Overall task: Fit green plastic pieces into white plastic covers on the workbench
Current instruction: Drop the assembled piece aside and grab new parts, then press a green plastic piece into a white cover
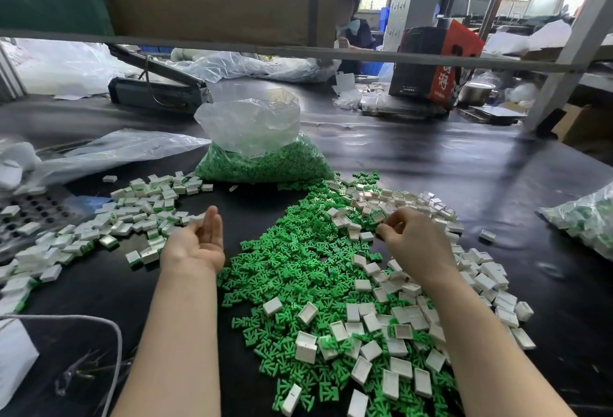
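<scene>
The left hand (199,244) lies released, palm up, beside the finished pile (132,217). The right hand (411,234) curls over mixed green pieces (292,270) and white covers (371,320), seemingly picking; whether it holds anything cannot be told.

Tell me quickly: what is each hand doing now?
Left hand: open, palm up, holding nothing.
Right hand: fingers curled down over the pile of white covers; whether it grips one cannot be told.

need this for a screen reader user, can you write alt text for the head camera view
A person's two bare hands hover over a black workbench: the left hand open and palm-up, the right hand curled, fingers down over a mixed pile of green plastic pieces and white plastic covers. Fitted covers lie left; a bag of green pieces stands behind.
</scene>
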The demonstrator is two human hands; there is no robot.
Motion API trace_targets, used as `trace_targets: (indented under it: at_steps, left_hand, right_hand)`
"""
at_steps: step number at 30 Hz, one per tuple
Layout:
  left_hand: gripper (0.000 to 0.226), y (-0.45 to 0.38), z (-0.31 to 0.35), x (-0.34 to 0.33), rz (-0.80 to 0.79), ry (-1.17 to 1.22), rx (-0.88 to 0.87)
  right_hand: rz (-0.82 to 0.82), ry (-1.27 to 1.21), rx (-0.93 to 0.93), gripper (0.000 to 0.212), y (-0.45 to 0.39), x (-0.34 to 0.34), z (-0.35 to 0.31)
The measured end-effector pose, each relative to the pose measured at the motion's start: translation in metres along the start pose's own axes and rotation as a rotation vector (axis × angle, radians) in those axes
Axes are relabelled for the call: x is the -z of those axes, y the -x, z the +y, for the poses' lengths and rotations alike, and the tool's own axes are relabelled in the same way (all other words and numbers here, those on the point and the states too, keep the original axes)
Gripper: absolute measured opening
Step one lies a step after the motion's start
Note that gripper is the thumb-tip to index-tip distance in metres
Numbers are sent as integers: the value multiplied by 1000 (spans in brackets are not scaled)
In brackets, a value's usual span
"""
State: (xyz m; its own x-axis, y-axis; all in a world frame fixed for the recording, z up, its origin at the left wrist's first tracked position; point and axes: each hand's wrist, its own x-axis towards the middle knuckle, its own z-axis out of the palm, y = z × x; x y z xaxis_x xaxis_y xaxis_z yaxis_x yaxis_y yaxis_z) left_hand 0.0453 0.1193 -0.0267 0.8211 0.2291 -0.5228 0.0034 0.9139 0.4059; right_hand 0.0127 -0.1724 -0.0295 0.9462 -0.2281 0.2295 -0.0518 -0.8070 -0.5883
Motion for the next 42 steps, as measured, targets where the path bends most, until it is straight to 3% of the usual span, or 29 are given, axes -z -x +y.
trace_targets:
  at_steps: [6,11,19,25,36,42]
  left_hand:
    - [42,3,6,0,-17,175,-114]
    - [36,11,6,-1,-133,194,-80]
    - [25,27,-31,-18,-289,-447,-29]
    - [18,35,-60,-23,-410,-857,-122]
    - [11,40,-83,-21,-548,-1212,-218]
    - [11,41,-90,-21,-571,-1286,-226]
  right_hand:
    - [-84,159,10,5,2,4,2]
    - [-80,104,82,7,3,0,1]
    - [-12,336,183,26,1,-22,7]
    - [3,366,196,17,-3,-22,12]
    - [-10,395,263,9,-1,-24,8]
    - [-27,407,291,9,-1,-23,5]
